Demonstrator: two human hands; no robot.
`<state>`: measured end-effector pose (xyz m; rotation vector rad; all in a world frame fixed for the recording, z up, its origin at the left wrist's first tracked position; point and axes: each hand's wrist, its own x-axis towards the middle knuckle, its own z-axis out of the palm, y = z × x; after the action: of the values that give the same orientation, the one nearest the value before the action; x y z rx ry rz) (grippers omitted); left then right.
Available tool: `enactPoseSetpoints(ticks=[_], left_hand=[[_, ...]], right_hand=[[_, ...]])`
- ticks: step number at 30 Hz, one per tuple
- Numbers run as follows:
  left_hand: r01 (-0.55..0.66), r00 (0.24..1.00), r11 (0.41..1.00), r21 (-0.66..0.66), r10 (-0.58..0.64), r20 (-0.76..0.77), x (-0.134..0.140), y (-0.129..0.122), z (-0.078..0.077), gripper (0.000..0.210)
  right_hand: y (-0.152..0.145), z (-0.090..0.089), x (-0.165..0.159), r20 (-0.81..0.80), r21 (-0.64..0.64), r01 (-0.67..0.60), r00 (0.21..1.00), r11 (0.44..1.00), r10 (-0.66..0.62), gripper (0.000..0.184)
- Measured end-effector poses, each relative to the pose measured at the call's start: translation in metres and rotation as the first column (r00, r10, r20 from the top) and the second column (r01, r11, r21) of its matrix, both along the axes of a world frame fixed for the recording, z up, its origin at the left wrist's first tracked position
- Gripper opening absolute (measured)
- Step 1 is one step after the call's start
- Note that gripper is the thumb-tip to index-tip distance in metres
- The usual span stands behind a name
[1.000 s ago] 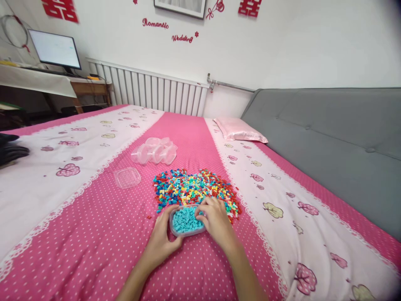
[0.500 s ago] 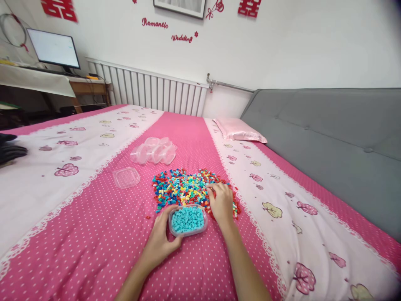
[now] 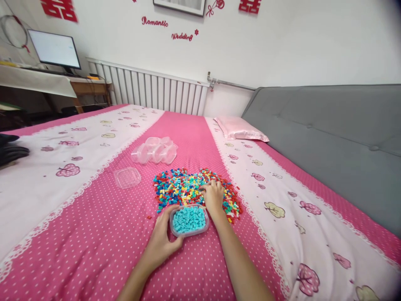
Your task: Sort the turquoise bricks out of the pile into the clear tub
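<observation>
My left hand (image 3: 165,236) grips the left side of a clear plastic container (image 3: 189,233), fingers behind it and thumb along the near edge. Turquoise toy bricks (image 3: 189,219) fill the container, which rests on the bed. Just beyond it spreads a pile of small mixed-colour toy bricks (image 3: 175,188), among them red, blue, yellow and turquoise ones. Over the right half of that pile is my right hand (image 3: 214,196), its fingers curled together at the bricks. Whatever lies between those fingertips is too small to make out.
A clear lid (image 3: 127,177) lies left of the pile, and several stacked clear containers (image 3: 155,151) sit behind it. A pink pillow (image 3: 240,128) is farther back by the grey headboard (image 3: 328,125). Dark gloves (image 3: 12,149) lie at the left edge.
My right hand has shifted left across the pile, its fingers still down at the bricks. My left hand stays on the container.
</observation>
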<state>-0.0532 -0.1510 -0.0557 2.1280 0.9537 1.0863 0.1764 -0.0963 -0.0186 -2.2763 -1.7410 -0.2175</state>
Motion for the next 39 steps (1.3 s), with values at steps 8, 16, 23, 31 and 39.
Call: enactPoseSetpoints(ticks=[8,16,23,31,39], left_hand=[[-0.006,1.000,1.000,0.021,0.006,-0.004,0.000,0.000,0.000,0.065],[0.003,1.000,1.000,0.024,-0.003,-0.014,0.000,0.001,-0.003,0.066],[0.002,1.000,1.000,0.017,-0.002,-0.014,0.000,0.000,0.000,0.064],[0.014,1.000,1.000,0.000,-0.014,-0.013,0.000,0.000,-0.001,0.066],[-0.014,1.000,1.000,0.010,0.014,0.006,0.000,-0.002,0.000,0.067]], right_hand=[[0.001,0.008,-0.004,0.032,-0.037,-0.005,0.999,0.999,0.006,0.030],[0.002,0.006,-0.001,0.025,-0.048,-0.022,0.999,0.999,0.023,0.032],[0.003,-0.006,0.001,-0.024,0.035,-0.020,0.999,0.999,0.021,0.030],[0.002,-0.022,0.005,-0.144,0.250,-0.048,0.986,0.967,0.087,0.027],[-0.010,-0.030,0.013,-0.359,0.540,0.050,0.917,0.840,0.176,0.010]])
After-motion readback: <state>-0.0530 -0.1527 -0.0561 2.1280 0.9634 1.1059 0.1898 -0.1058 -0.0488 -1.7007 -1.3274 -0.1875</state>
